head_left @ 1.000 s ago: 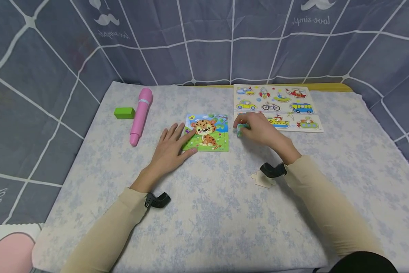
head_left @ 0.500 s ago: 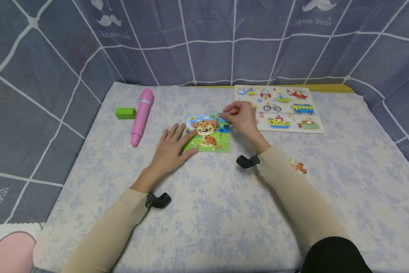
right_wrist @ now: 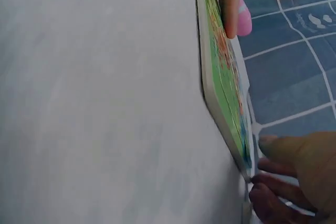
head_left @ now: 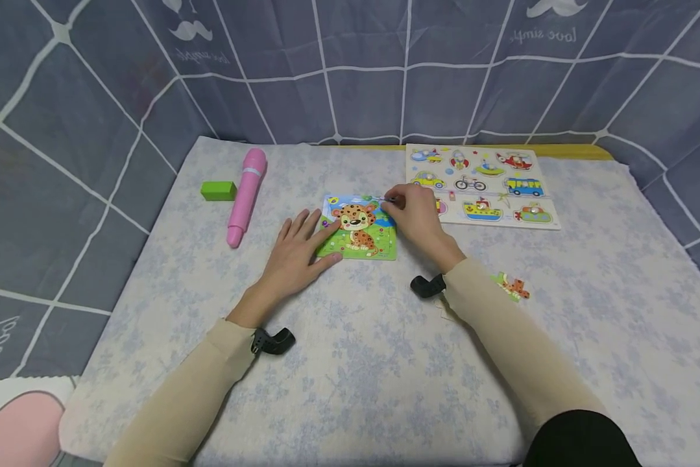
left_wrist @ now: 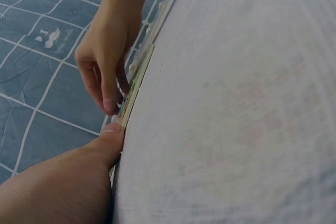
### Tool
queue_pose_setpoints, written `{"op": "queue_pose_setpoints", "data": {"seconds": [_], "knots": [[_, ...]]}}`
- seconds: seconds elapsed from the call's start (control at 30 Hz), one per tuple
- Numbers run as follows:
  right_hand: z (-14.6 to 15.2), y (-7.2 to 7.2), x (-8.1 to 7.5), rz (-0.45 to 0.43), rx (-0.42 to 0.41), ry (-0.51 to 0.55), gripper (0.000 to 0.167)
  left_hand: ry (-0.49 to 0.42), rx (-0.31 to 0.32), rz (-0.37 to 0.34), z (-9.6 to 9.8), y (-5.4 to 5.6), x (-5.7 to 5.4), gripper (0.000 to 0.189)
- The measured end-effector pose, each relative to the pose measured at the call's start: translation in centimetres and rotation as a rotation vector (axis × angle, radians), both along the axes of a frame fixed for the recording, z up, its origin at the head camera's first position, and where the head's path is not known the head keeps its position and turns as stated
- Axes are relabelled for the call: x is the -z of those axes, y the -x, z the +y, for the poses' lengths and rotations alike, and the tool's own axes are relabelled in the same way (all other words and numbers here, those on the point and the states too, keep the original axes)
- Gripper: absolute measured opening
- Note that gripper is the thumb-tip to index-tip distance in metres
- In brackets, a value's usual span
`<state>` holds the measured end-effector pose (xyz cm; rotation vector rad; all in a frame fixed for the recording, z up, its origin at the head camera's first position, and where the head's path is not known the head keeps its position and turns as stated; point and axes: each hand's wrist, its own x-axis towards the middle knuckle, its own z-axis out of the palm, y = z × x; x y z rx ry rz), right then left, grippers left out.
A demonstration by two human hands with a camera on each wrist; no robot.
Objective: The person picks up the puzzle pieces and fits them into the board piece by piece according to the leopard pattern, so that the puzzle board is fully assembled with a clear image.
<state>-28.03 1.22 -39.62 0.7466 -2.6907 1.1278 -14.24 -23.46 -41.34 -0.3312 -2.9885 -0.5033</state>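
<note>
A square leopard jigsaw puzzle (head_left: pixel 358 240) lies on the cloth in front of me. My left hand (head_left: pixel 294 253) rests flat with spread fingers, its index finger and thumb on the puzzle's left side. My right hand (head_left: pixel 416 214) is at the top right corner, thumb and fingers bent around a small puzzle piece (head_left: pixel 390 199) that shows only as a thin dark edge. In the right wrist view, the right hand's fingertips (right_wrist: pixel 268 142) are right at the puzzle's far corner. The left wrist view has the right hand (left_wrist: pixel 107 56) reaching down at the board, just past my left thumb.
A vehicle peg puzzle board (head_left: pixel 478 194) lies behind my right hand. To the left are a pink toy microphone (head_left: pixel 247 198) and a green block (head_left: pixel 218 191). Loose leopard pieces (head_left: pixel 511 287) lie beside my right forearm, which partly covers a face-down piece (head_left: pixel 447 312).
My right hand carries the piece left from in front of the vehicle board to the leopard puzzle's top right corner, uncovering loose pieces at right. The left hand stays in place.
</note>
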Motion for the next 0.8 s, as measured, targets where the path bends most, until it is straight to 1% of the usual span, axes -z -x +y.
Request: {"op": "queue_pose_setpoints", "data": {"seconds": [0.2, 0.27, 0.4, 0.6, 0.67, 0.8], "knots": [[0.9, -0.2, -0.5, 0.037, -0.118, -0.119, 0.027, 0.004, -0.013, -0.002, -0.1, 0.1, -0.4, 0.069], [0.8, -0.2, -0.7, 0.036, -0.137, -0.149, 0.027, 0.006, -0.012, 0.0, -0.2, 0.1, -0.4, 0.069], [0.7, -0.2, -0.9, 0.006, -0.131, -0.187, 0.026, -0.001, -0.001, 0.004, -0.1, 0.2, -0.1, 0.069], [1.2, -0.6, -0.9, 0.007, -0.133, -0.218, 0.028, -0.006, -0.004, -0.001, 0.1, 0.0, 0.0, 0.069], [1.6, -0.7, -0.8, 0.017, -0.132, -0.207, 0.028, -0.003, -0.004, -0.001, 0.1, 0.0, 0.0, 0.069], [2.9, -1.2, -0.7, 0.037, -0.131, -0.149, 0.027, -0.003, 0.0, 0.004, 0.2, -0.1, 0.1, 0.069]]}}
